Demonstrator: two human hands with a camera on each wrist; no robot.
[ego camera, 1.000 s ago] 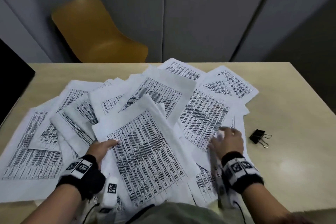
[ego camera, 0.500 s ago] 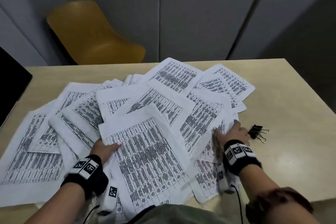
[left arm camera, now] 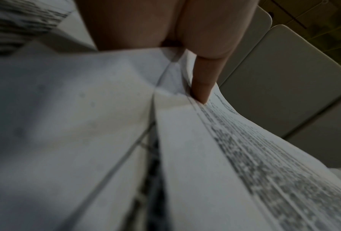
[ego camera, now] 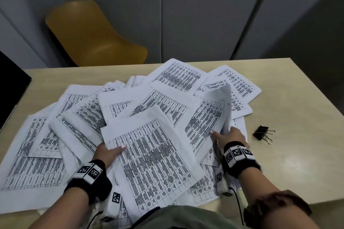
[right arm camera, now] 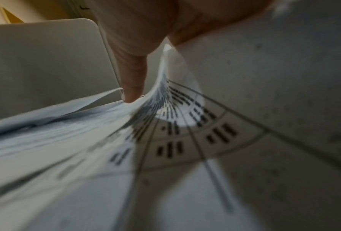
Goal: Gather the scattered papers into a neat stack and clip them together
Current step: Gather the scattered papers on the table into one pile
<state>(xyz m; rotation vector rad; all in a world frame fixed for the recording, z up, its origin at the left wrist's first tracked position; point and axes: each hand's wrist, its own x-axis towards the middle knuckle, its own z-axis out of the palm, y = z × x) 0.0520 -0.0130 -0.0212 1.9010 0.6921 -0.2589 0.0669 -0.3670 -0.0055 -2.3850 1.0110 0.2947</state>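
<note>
Both hands pinch papers (ego camera: pixel 152 154) at lower centre: left hand (ego camera: pixel 109 152), right hand (ego camera: pixel 229 135); loose sheets could slide off the table (ego camera: pixel 297 154) edge or crumple.

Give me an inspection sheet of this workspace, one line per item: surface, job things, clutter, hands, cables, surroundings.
Surface: beige table, mostly covered on its left and middle.
Job's things: printed papers lie fanned and overlapping, not stacked; black binder clip lies on the table, right of them, unused.
Clutter: nothing seen.
Hands: left hand grips the front sheet's left edge; right hand grips a lifted sheet's edge.
Cables: thin black cable runs down from the right wrist.
Surroundings: yellow chair behind the table; grey panels.
</note>
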